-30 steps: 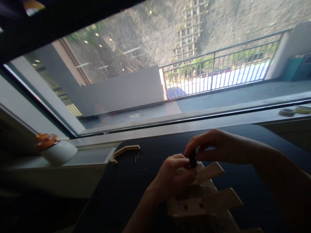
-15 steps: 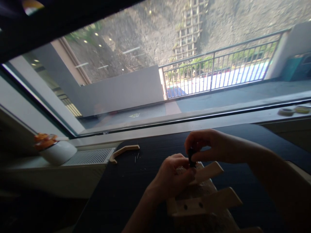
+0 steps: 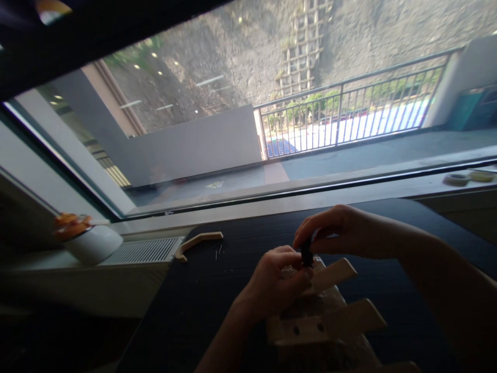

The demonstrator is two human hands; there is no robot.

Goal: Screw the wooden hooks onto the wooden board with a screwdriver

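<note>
My right hand (image 3: 344,233) is closed in a pinch on the upper end of a small, upright black piece (image 3: 306,253); its exact kind is too dark to make out. Around the lower end of that piece, my left hand (image 3: 272,282) has its thumb and fingertips closed. Below them, a pale wooden slat (image 3: 337,274) juts out to the right, its left part hidden by my left hand. Nearer to me lies a second wooden slat (image 3: 355,320) with two dark holes. Both slats rest on a block in clear, shiny wrapping (image 3: 337,301).
On the dark table (image 3: 186,300), a bent wooden strip (image 3: 202,237) and two thin metal pins (image 3: 218,252) lie at the far left. A white pot (image 3: 93,243) stands by the window beyond the table. Tape rolls (image 3: 456,180) sit on the sill at right.
My right hand has shifted slightly on the black piece, its fingers now straighter and reaching over the top. My left hand and the slats have stayed in place.
</note>
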